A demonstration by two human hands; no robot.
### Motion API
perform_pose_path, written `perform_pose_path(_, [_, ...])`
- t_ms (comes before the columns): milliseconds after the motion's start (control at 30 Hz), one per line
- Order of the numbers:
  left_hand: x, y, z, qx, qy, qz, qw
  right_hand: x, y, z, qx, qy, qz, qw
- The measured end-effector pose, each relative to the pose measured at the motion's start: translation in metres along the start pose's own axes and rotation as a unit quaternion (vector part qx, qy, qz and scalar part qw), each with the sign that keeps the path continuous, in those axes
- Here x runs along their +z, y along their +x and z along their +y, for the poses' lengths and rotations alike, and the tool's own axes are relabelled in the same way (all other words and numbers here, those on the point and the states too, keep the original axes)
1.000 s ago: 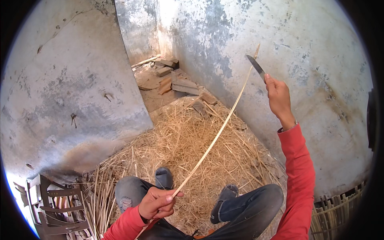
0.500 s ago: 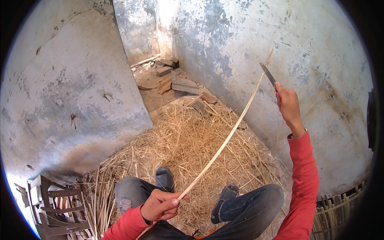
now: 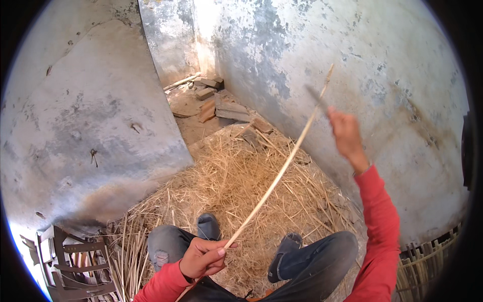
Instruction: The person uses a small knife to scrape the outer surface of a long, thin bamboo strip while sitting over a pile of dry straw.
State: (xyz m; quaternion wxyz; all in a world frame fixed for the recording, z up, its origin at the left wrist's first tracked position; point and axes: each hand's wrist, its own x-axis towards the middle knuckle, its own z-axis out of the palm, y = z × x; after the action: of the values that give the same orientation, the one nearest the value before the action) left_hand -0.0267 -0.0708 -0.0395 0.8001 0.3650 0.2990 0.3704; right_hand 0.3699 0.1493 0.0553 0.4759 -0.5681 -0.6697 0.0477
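My left hand (image 3: pixel 206 257) is closed around the lower part of a long, pale bamboo strip (image 3: pixel 283 170), thumb on top. From there the strip slants up and away to the right, its thin far end standing in front of the wall. My right hand (image 3: pixel 347 133), blurred by motion, grips a knife (image 3: pixel 316 95) whose handle is hidden in the fingers. The dark blade crosses the strip near its far end; whether it touches the strip cannot be made out.
Straw-like shavings (image 3: pixel 241 181) cover the floor between my feet. Long strips (image 3: pixel 126 256) lie at the left, beside a dark slatted chair-like frame (image 3: pixel 80 267). Bricks (image 3: pixel 229 108) lie in the far corner. Peeling walls (image 3: pixel 402 60) rise left and right; a slatted bamboo piece (image 3: pixel 427 269) stands lower right.
My right hand and the knife have moved left and slightly down, nearer to me along the strip. The strip's far end has shifted a little left. My left hand keeps its hold.
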Motion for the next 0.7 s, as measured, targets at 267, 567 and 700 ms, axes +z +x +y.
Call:
perform_pose_path(267, [0.006, 0.003, -0.001, 0.009, 0.029, 0.013, 0.999, 0.007, 0.013, -0.017, -0.016, -0.006, 0.071, 0.997])
perform_pose_path(567, [0.003, -0.004, -0.003, 0.032, 0.032, 0.047, 0.998, 0.037, 0.002, -0.024, -0.115, -0.013, 0.062, 0.991])
perform_pose_path(700, [0.007, -0.003, -0.003, 0.041, 0.048, 0.020, 0.998, 0.004, 0.040, 0.000, -0.054, -0.080, 0.116, 0.989])
